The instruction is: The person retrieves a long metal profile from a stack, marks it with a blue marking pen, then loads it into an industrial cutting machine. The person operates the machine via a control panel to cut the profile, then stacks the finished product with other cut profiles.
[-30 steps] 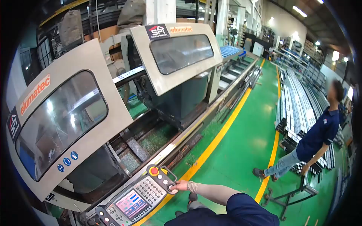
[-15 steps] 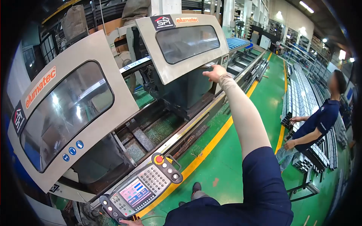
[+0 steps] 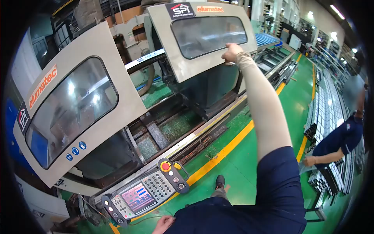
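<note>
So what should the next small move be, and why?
Probably draw the right hand in toward the panel. It is stretched out at the far hood, though contact is hard to tell, and the left hand is low beside the body, so neither hand is on the panel.

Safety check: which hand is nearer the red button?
Left. The left hand is below the red button in the picture, apart from it; the right hand is farther away, up by the far hood.
</note>
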A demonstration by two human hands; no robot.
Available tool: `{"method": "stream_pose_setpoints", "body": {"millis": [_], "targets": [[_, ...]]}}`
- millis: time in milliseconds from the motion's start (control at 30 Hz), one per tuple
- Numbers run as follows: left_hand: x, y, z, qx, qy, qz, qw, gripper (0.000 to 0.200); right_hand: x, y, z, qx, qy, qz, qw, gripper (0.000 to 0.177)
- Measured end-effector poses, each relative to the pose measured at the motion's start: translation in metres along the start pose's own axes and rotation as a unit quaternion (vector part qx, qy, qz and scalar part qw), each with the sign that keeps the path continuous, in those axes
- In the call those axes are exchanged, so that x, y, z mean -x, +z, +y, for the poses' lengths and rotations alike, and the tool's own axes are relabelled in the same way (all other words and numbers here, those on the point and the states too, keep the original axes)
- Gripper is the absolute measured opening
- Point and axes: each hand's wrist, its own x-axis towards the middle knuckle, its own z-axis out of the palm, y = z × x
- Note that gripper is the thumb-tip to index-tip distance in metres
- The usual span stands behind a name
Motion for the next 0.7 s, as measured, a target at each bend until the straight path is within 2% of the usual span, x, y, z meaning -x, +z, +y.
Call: {"method": "stream_pose_setpoints", "body": {"millis": [33, 67, 100, 133, 167, 200, 233, 267, 300, 333, 367, 400, 433, 467, 500, 533, 567, 633, 700], "targets": [[0.002, 0.023, 0.051, 0.038, 0.085, -0.031, 0.995, 0.050, 0.006, 0.002, 0.001, -0.043, -0.044, 0.009, 0.998, 0.055], [0.001, 0.047, 0.111, 0.075, 0.173, -0.058, 0.980, 0.044, 0.005, 0.013, 0.015, -0.059, -0.097, -0.033, 0.993, 0.049], [-0.013, 0.066, 0.151, 0.139, 0.197, -0.072, 0.968, 0.042, 0.006, 0.025, 0.028, -0.073, -0.152, -0.073, 0.983, 0.044], [-0.028, 0.084, 0.186, 0.203, 0.223, -0.085, 0.950, 0.040, 0.040, 0.027, 0.032, -0.106, -0.168, -0.153, 0.968, 0.034], [-0.049, 0.103, 0.217, 0.228, 0.240, -0.089, 0.939, 0.040, 0.071, 0.036, 0.043, -0.131, -0.189, -0.187, 0.955, 0.031], [-0.072, 0.121, 0.242, 0.253, 0.256, -0.091, 0.929, 0.040, 0.084, 0.065, 0.081, -0.179, -0.157, -0.258, 0.936, 0.027], [-0.093, 0.137, 0.264, 0.231, 0.264, -0.085, 0.932, 0.040, 0.100, 0.090, 0.121, -0.049, -0.295, -0.264, 0.917, 0.021], [-0.113, 0.152, 0.285, 0.212, 0.275, -0.073, 0.935, 0.041, 0.122, 0.122, 0.171, -0.089, -0.189, -0.349, 0.914, 0.020], [-0.131, 0.166, 0.303, 0.207, 0.284, -0.057, 0.934, 0.041, 0.148, 0.160, 0.225, -0.132, -0.263, -0.304, 0.906, 0.024], [-0.145, 0.175, 0.318, 0.202, 0.293, -0.034, 0.934, 0.040, 0.182, 0.204, 0.288, -0.093, -0.204, -0.289, 0.931, 0.032], [-0.157, 0.180, 0.330, 0.199, 0.300, -0.008, 0.933, 0.040, 0.215, 0.222, 0.323, -0.069, -0.035, -0.375, 0.924, 0.040], [-0.169, 0.179, 0.343, 0.224, 0.292, 0.027, 0.930, 0.039, 0.256, 0.259, 0.387, -0.065, -0.051, -0.326, 0.942, 0.044], [-0.178, 0.179, 0.355, 0.246, 0.281, 0.053, 0.926, 0.038, 0.299, 0.287, 0.451, 0.009, 0.036, -0.376, 0.926, 0.046], [-0.188, 0.176, 0.365, 0.264, 0.268, 0.070, 0.924, 0.038, 0.351, 0.304, 0.499, -0.084, 0.180, -0.377, 0.905, 0.047], [-0.199, 0.171, 0.374, 0.278, 0.271, 0.110, 0.915, 0.037, 0.411, 0.360, 0.606, -0.102, 0.018, -0.391, 0.915, 0.027], [-0.206, 0.163, 0.387, 0.306, 0.257, 0.140, 0.906, 0.037, 0.440, 0.333, 0.582, -0.116, 0.217, -0.461, 0.853, 0.026], [-0.213, 0.151, 0.400, 0.330, 0.245, 0.166, 0.896, 0.037, 0.450, 0.315, 0.559, -0.109, 0.314, -0.496, 0.802, 0.026], [-0.238, 0.126, 0.415, 0.361, 0.237, 0.210, 0.877, 0.037, 0.449, 0.300, 0.544, -0.119, 0.378, -0.510, 0.764, 0.024], [-0.261, 0.097, 0.435, 0.376, 0.218, 0.255, 0.864, 0.032, 0.436, 0.289, 0.539, -0.133, 0.414, -0.501, 0.748, 0.023]]}}
